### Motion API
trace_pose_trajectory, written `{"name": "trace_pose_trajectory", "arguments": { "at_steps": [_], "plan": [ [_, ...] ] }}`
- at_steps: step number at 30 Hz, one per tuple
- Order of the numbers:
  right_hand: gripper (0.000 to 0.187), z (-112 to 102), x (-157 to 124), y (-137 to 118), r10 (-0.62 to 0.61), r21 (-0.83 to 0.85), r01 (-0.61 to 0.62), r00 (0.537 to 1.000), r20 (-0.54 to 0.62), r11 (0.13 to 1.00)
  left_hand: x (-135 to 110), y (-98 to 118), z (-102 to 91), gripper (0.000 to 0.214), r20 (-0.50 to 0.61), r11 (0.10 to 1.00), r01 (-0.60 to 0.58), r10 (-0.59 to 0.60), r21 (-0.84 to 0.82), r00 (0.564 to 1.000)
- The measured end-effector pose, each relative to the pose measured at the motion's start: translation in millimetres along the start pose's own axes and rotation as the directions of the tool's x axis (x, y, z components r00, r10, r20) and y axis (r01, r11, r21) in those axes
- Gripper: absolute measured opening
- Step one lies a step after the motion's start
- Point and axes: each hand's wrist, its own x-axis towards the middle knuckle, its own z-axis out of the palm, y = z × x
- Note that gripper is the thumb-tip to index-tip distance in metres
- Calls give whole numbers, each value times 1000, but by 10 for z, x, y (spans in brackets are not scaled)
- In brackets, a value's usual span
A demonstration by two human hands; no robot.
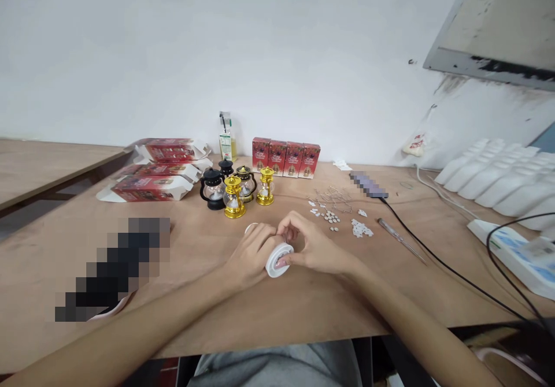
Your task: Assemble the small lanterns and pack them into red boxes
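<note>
My left hand (255,255) is wrapped round a white plastic piece (272,268) with a round, recessed end that faces me. Part of its white far end shows beyond my left fingers. My right hand (310,244) is on the same piece, its thumb pressed into the recess and its other fingers curled near my left fingertips. Whether those fingers pinch something small is hidden. Just beyond my hands stand small gold lanterns (235,198) and black lanterns (214,190). To the right lie button cells (331,218), small white pieces (361,229) and thin wire pieces (333,198).
Red boxes (286,159) stand by the wall, and opened boxes (150,188) lie at left. A bottle (225,144) is behind the lanterns. At right are a screwdriver (401,239), a phone (368,186) on a black cable, a power strip (515,254) and white plastic bodies (489,173).
</note>
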Motion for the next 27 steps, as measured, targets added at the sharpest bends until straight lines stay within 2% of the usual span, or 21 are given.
{"name": "trace_pose_trajectory", "arguments": {
  "at_steps": [6, 10, 13, 15, 17, 18, 20, 22, 25, 27],
  "plan": [
    [48, 65, 33, 144, 75, 251, -78, 997, 23, 965, 52, 12, -51, 8, -22, 999, -48, 48, 20, 999],
    [55, 81, 61, 225, 112, 382, -121, 993, 44, 916, 69, 5, -65, 9, -34, 1000, 13, -13, -8, 999],
    [56, -73, 61, 211, 85, 402, -99, 995, 52, 910, 55, -35, -60, 15, -44, 991, 77, -83, -113, 996],
    [48, -276, 32, 214, 106, 290, -96, 994, -19, 952, 39, -71, -55, 19, -27, 972, 150, -157, -183, 987],
    [34, -530, -21, 261, 162, 0, -163, 976, -144, 987, 28, -98, -47, 26, -23, 939, 268, -280, -214, 960],
    [28, -661, -54, 302, 185, -188, -222, 963, -197, 957, 29, -104, -44, 32, -41, 916, 325, -343, -236, 938],
    [20, -902, -122, 404, 247, -474, -344, 935, -256, 811, 47, -99, -46, 48, -114, 868, 384, -436, -315, 893],
    [24, -1087, -186, 504, 388, -589, -449, 891, -237, 672, 79, -83, -65, 58, -211, 861, 346, -442, -372, 872],
    [29, -1248, -263, 612, 580, -657, -547, 790, -200, 518, 104, -74, -106, 61, -329, 934, 198, -295, -298, 897],
    [33, -1299, -297, 666, 627, -668, -576, 752, -206, 471, 82, -91, -111, 56, -341, 949, 155, -247, -274, 907]
  ]
}}
